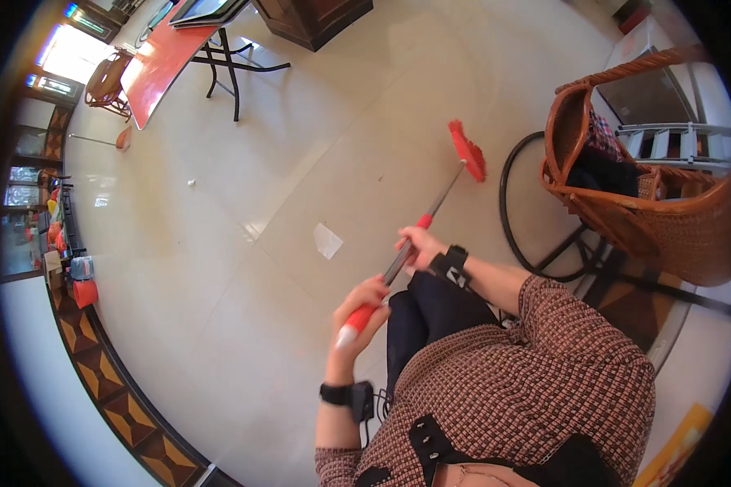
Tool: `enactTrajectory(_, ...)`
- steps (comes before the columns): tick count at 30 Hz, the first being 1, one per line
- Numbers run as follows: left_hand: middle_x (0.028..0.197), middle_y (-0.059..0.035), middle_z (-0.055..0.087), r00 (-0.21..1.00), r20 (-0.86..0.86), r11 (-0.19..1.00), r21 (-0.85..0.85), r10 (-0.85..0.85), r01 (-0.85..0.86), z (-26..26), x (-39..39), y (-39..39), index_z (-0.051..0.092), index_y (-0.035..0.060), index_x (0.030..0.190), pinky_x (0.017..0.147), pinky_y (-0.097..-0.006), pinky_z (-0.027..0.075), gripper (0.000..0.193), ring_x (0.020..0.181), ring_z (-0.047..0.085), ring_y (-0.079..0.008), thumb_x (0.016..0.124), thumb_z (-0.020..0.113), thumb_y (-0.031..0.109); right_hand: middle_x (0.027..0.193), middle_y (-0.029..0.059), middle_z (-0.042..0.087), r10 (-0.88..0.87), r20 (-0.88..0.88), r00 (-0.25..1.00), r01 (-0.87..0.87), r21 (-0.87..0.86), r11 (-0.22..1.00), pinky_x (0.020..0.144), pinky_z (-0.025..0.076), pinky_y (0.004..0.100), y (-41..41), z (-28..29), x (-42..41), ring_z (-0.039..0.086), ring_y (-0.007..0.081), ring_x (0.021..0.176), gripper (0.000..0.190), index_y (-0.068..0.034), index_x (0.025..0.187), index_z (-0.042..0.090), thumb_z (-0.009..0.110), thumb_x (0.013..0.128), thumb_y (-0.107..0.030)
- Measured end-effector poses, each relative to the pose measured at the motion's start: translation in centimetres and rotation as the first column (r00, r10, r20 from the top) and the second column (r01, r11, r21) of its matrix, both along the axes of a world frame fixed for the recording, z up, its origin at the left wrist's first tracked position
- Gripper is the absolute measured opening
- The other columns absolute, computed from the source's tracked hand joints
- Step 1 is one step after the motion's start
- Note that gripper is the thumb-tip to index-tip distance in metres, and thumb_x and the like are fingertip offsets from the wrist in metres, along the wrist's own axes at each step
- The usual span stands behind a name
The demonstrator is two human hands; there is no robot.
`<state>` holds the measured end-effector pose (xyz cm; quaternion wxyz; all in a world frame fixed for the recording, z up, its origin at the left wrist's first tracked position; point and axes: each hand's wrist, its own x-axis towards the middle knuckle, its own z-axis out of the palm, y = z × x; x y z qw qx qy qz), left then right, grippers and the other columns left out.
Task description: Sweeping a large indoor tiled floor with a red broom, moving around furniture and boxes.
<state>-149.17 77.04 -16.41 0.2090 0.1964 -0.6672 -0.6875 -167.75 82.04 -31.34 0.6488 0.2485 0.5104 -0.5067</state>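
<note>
A broom with a red bristle head and a grey pole with red grips reaches across the tiled floor. My left hand is closed round the red, white-tipped end of the pole. Farther down the pole, just above a second red part, my right hand grips the grey shaft. A piece of white paper lies on the floor left of my right hand. A small white scrap lies farther left. Beyond it a long-handled dustpan rests near the red table.
At right stands a wicker chair holding dark cloth, with a black curved tube frame beside it and a metal ladder behind. A red folding table and a dark wooden cabinet base stand at the top. A red bin is by the left wall.
</note>
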Motion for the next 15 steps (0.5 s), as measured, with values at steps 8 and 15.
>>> enactTrajectory(8,0.093,-0.0093,0.057,0.989,0.096,0.99,0.073,0.117,-0.124,-3.2,-5.4,0.8,0.053,0.0002,0.082,0.089,-0.0339,0.038,0.011,0.103,0.051,-0.0247,0.073,0.058,-0.003,0.055,0.0019,0.049,0.365,-0.043,0.93,-0.357,0.141,0.924,0.042,0.035,0.0327,-1.1,-5.9,-4.9,0.044,0.0179,0.045,0.019,-0.013,0.061,0.049,0.053,0.072,-0.027)
enactTrajectory(15,0.087,-0.0105,0.059,0.903,0.268,0.935,-0.214,0.334,-0.282,4.5,6.1,0.9,0.051,0.0011,0.075,0.086,-0.0377,0.04,0.009,0.097,0.054,-0.0256,0.07,0.058,-0.002,0.061,0.0082,0.056,0.354,0.281,0.892,-0.319,-0.163,0.933,0.037,0.034,0.0335,-6.2,-2.1,12.2,0.048,0.0195,0.042,0.018,-0.01,0.058,0.046,0.051,0.071,-0.021)
